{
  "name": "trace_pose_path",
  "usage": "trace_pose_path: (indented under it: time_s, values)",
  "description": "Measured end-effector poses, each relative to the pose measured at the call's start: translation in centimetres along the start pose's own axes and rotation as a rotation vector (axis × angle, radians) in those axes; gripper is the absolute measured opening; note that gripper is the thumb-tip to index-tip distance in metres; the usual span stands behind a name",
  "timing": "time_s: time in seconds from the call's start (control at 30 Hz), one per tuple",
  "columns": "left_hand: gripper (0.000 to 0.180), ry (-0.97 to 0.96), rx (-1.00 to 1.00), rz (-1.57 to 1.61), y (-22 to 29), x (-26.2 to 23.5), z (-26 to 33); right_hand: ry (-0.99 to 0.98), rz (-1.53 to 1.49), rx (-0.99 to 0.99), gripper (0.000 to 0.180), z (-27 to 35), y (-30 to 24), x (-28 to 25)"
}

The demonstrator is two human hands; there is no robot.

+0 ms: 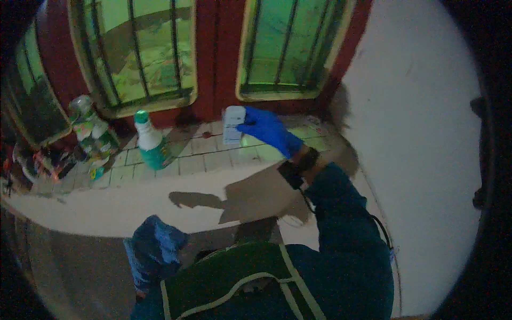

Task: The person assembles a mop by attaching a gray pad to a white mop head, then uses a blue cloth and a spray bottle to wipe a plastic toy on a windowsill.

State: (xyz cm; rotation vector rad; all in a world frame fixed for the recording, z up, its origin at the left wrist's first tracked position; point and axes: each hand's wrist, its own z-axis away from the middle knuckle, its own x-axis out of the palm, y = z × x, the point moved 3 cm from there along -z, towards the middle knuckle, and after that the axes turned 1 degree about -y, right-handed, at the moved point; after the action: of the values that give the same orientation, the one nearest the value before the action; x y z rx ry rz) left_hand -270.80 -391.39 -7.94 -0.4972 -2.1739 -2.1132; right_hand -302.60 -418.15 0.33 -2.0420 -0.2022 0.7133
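Observation:
My right hand [266, 130], in a bright blue glove, reaches over the tiled window ledge [202, 154]. Its fingers close on the right side of a small, flat, whitish container [233, 125] with faint print, upright at the back of the ledge. Whether its base rests on the tiles, I cannot tell. Lower left, a rumpled blue cloth [154, 248] covers my left hand, which appears closed around it; a bit of bare wrist shows below. A bottle [151, 141] with a green cap, white neck and green lower part stands left of the container.
At the ledge's left end are green-and-white bottles or packs [93, 130] and a dark, reddish jumble [50, 162]. Behind rises a red window frame [216, 58] with barred panes. A white wall [421, 133] bounds the right side. My shadow falls across the pale front edge.

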Motion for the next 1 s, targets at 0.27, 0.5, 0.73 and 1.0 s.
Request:
trace_pose_path:
  time_s: [0.27,0.5,0.73,1.0]
  values:
    - [0.048,0.338,0.005,0.531,2.9,4.2,-0.1,0.12,1.009,0.052,0.035,0.6,-4.2,1.9]
    - [0.041,-0.123,0.133,-0.814,5.2,1.9,1.0,0.009,1.026,-0.383,0.032,5.0,-14.8,8.7]
    - [0.067,-0.213,-0.255,-1.573,-2.8,-5.8,3.9,-0.071,0.9,-0.531,0.021,5.8,-16.7,12.1]
    - [0.104,0.104,0.044,-0.68,-0.4,-3.6,1.4,-0.405,0.376,-0.355,0.022,7.3,-12.3,18.3]
